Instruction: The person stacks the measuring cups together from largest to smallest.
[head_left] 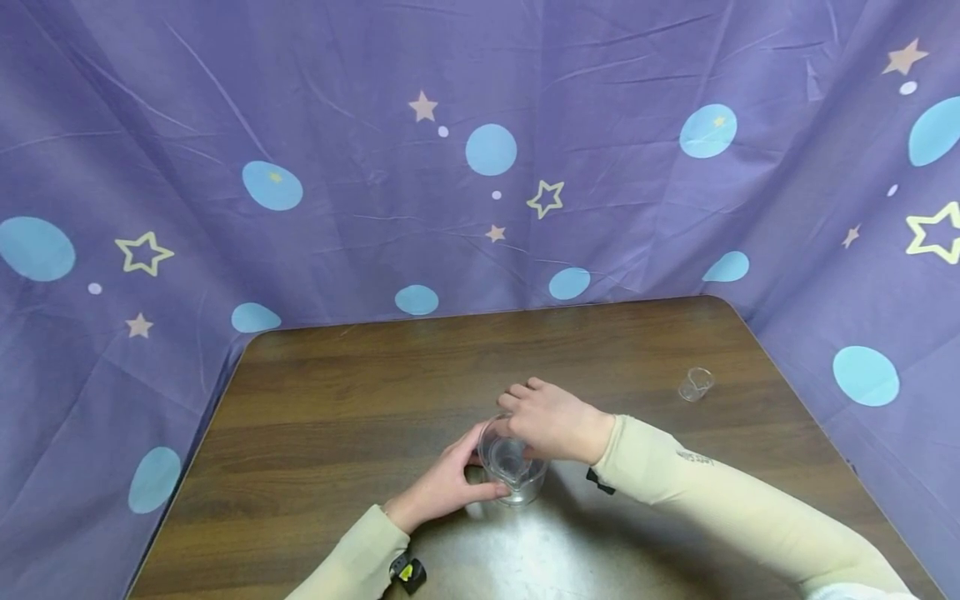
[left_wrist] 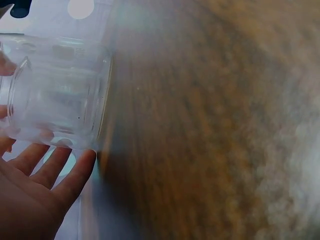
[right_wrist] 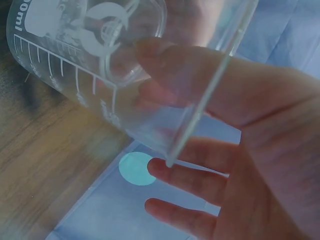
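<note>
A large clear glass beaker (head_left: 527, 493) with white measuring marks stands on the table, its mouth facing up toward the head camera. My left hand (head_left: 444, 485) holds it from the left, thumb on the near side and fingers around the far side. Inside sits a smaller beaker (left_wrist: 59, 102), seen through the larger wall. From above, my right hand (head_left: 557, 423) dips its thumb and forefinger into the large beaker and pinches the smaller one near its rim. The other right fingers (right_wrist: 192, 185) stay outside the large rim.
A small clear glass beaker (head_left: 696, 384) is by itself toward the back right of the brown wooden table (head_left: 360, 375). A purple curtain (head_left: 360, 167) with stars and blue dots surrounds the table at the back and sides.
</note>
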